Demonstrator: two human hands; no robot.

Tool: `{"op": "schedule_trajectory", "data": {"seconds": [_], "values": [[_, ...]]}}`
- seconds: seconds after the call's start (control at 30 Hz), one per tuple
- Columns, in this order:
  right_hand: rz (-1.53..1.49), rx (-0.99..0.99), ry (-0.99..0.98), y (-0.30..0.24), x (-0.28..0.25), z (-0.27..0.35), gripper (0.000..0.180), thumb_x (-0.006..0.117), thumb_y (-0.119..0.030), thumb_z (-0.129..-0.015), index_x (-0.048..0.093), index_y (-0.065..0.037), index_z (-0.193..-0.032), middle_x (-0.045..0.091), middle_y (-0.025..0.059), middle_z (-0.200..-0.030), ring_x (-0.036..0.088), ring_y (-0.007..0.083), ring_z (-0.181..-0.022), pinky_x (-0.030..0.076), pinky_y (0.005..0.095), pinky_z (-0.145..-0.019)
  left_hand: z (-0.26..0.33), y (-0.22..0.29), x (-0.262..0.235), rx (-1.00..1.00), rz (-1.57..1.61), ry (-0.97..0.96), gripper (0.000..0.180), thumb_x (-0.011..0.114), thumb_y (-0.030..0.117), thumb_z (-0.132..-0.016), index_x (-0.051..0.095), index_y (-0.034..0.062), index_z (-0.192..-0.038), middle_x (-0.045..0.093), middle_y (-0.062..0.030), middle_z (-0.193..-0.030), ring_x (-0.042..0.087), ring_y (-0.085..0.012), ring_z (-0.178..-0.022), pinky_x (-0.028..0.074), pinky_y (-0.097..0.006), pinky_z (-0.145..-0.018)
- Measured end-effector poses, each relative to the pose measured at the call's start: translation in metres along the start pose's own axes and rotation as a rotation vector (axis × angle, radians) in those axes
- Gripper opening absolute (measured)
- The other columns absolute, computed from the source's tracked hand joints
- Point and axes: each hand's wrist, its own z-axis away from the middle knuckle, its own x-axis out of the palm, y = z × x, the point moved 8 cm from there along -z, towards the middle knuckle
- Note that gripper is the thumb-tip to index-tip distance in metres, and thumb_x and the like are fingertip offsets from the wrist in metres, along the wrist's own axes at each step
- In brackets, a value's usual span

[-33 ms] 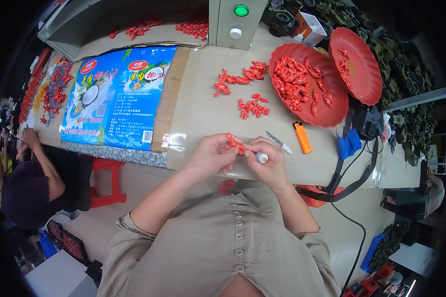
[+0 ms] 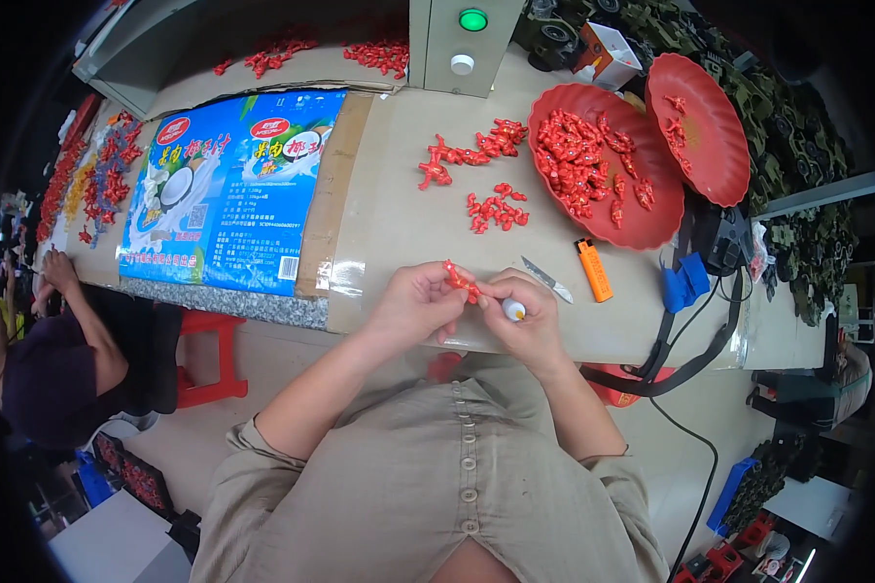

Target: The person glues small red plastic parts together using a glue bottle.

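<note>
A small red plastic figure (image 2: pixel 462 281) is pinched between the fingertips of my left hand (image 2: pixel 414 302), just past the table's near edge. My right hand (image 2: pixel 527 316) meets it from the other side, its thumb and forefinger touching the figure's end. Tucked in the curled fingers of that same hand is a small white tube (image 2: pixel 513 310) with a yellowish tip. A pointed metal blade (image 2: pixel 548 280) lies just beyond my right hand, with an orange lighter (image 2: pixel 594 271) to its right. More red figures (image 2: pixel 497 210) lie in loose clusters farther up the table.
One scalloped red dish (image 2: pixel 637 225) holds a heap of red figures; a second red dish (image 2: pixel 721 175) leans behind it with a few. A blue printed carton sheet (image 2: pixel 226 209) covers the left. A grey box with a green button (image 2: pixel 473 20) stands at the back. Black straps (image 2: pixel 663 348) hang at right.
</note>
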Motion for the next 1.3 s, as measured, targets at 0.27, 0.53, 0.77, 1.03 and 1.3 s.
{"op": "schedule_trajectory", "data": {"seconds": [0.27,0.53,0.77,1.03,1.3], "values": [[0.028,-0.028,-0.005,0.0005,0.0005,0.0010,0.014,0.058,0.005,-0.066,0.058,0.001,-0.079,0.055,0.0071,-0.069,0.052,0.0153,-0.063,0.042,0.0250,-0.057,0.0012,0.0024,0.0008,-0.007,-0.005,0.048,0.015,0.046,0.001,-0.080,0.056,0.0024,-0.091,0.053,-0.0004,-0.061,0.047,-0.0036,-0.046,0.039,-0.017,-0.039],[0.026,-0.058,-0.001,-0.0001,-0.0003,0.0009,0.015,0.058,0.006,-0.065,0.058,0.001,-0.079,0.055,0.0076,-0.069,0.053,0.0166,-0.063,0.042,0.0259,-0.057,0.0004,0.0017,0.0004,0.009,0.000,0.046,0.015,0.046,0.001,-0.080,0.056,0.0021,-0.092,0.055,-0.0010,-0.065,0.048,-0.0038,-0.047,0.040,-0.017,-0.040],[0.027,-0.030,0.000,-0.0002,-0.0004,0.0014,0.014,0.058,0.005,-0.066,0.058,0.001,-0.079,0.055,0.0073,-0.069,0.052,0.0153,-0.063,0.042,0.0248,-0.057,0.0003,0.0004,-0.0005,0.032,0.015,0.001,0.014,0.048,0.004,-0.081,0.054,0.0012,-0.093,0.058,-0.0027,-0.074,0.049,-0.0042,-0.049,0.041,-0.018,-0.039],[0.023,-0.029,-0.003,-0.0006,-0.0003,0.0019,0.014,0.058,0.005,-0.066,0.058,0.001,-0.079,0.055,0.0073,-0.069,0.052,0.0156,-0.064,0.042,0.0249,-0.057,0.0004,-0.0002,-0.0015,0.025,0.058,-0.021,0.015,0.048,0.004,-0.081,0.055,0.0006,-0.094,0.058,-0.0036,-0.075,0.049,-0.0046,-0.049,0.042,-0.018,-0.040],[0.041,-0.058,0.013,-0.0034,-0.0005,0.0015,0.014,0.058,0.005,-0.066,0.058,0.000,-0.079,0.055,0.0073,-0.069,0.052,0.0160,-0.064,0.042,0.0253,-0.057,0.0001,0.0005,-0.0009,0.025,0.044,-0.024,0.015,0.048,0.005,-0.081,0.055,0.0005,-0.093,0.058,-0.0038,-0.075,0.050,-0.0049,-0.049,0.042,-0.018,-0.040]]}}
